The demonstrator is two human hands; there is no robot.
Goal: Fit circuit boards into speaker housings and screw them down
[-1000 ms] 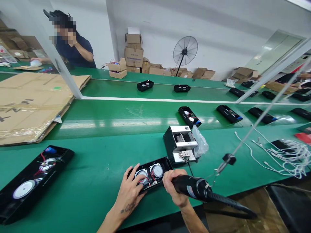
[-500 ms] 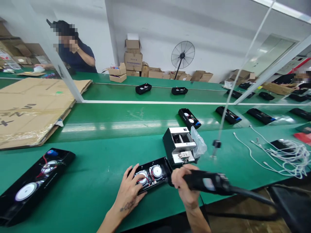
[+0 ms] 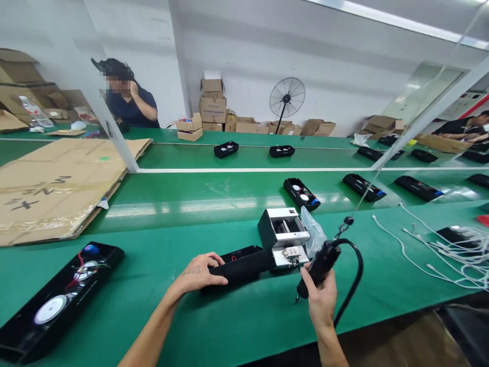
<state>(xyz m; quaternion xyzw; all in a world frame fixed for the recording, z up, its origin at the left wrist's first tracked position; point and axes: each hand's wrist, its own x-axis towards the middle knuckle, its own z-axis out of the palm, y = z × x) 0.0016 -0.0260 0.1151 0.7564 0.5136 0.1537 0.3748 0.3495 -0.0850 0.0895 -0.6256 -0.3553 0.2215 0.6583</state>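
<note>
Near the front edge of the green bench [image 3: 160,265], our left hand [image 3: 200,272] grips the black speaker housing [image 3: 240,267] by its left end, tipped up on its long side, its right end touching the small screw feeder box [image 3: 284,234]. Our right hand [image 3: 322,300] is clenched around the hanging electric screwdriver [image 3: 319,265], bit pointing down just above the bench. We judge that the housing, held at one end only, could slide or tip over, and the looping black cord [image 3: 353,278] could snag the feeder box.
</note>
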